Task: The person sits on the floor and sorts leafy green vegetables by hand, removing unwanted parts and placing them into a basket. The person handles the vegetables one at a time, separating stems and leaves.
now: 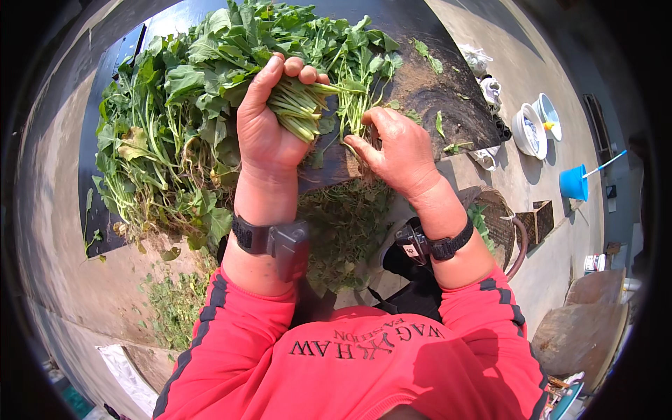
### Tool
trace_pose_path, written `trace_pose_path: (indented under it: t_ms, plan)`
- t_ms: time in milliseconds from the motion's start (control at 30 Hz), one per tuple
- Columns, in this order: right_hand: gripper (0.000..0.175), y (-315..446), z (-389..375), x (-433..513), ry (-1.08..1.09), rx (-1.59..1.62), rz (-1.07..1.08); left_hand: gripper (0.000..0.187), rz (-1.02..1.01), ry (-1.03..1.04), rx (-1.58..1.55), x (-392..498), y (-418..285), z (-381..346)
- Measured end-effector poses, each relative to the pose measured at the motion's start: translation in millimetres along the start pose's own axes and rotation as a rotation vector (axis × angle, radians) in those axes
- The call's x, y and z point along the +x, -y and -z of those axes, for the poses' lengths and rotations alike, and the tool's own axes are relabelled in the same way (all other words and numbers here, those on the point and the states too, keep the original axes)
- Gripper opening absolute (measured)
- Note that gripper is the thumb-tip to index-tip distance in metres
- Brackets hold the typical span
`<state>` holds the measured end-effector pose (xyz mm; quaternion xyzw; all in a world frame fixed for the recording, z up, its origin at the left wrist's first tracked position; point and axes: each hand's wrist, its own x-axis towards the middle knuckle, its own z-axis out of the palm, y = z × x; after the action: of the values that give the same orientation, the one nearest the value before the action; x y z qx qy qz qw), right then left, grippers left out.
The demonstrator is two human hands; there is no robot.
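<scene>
My left hand (278,115) is closed around a bunch of leafy greens, their pale green stems (300,107) pointing to the right. A large heap of the same leafy greens (184,84) lies on the dark table, left of and beyond this hand, with thin roots showing along its near side. More greens with thin stems (349,105) lie just beyond my right hand (394,144). Its thumb and forefinger are bent towards each other at the stem and root ends; whether they pinch anything is unclear. Both wrists wear black straps with small devices.
The dark tabletop (430,100) carries soil and loose leaves. Below its near edge lies a pile of greens (346,226). A wicker basket (499,220) stands at the right, with white basins (527,131) and a blue bucket (573,182) farther off. Plants (176,299) lie on the ground at left.
</scene>
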<state>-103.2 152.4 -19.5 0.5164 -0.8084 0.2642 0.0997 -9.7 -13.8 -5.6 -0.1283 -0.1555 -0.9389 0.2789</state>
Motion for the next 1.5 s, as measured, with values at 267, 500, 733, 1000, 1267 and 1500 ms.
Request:
trace_pose_path:
  t_ms: [267,500,733,1000,1267,1500]
  plan:
    - [0.009,-92,37,-15,-0.04,0.127,-0.409,0.022,0.058,-0.088,0.018,-8,-2,-2]
    - [0.008,-95,37,-28,-0.377,0.9,-0.549,0.019,0.115,-0.148,0.028,-6,17,-5]
    - [0.005,-82,44,-21,-0.12,0.441,-0.33,0.016,0.165,-0.14,0.058,-5,23,0]
    - [0.008,-78,52,-22,-0.041,0.95,-0.534,0.017,0.185,-0.168,0.064,-8,31,-1]
    - [0.012,-78,45,-25,-0.11,1.156,-0.625,0.02,0.424,-0.291,0.183,-10,42,2]
    - [0.014,-55,49,-25,-0.063,1.19,-0.557,0.023,0.64,-0.414,0.315,-19,69,-1]
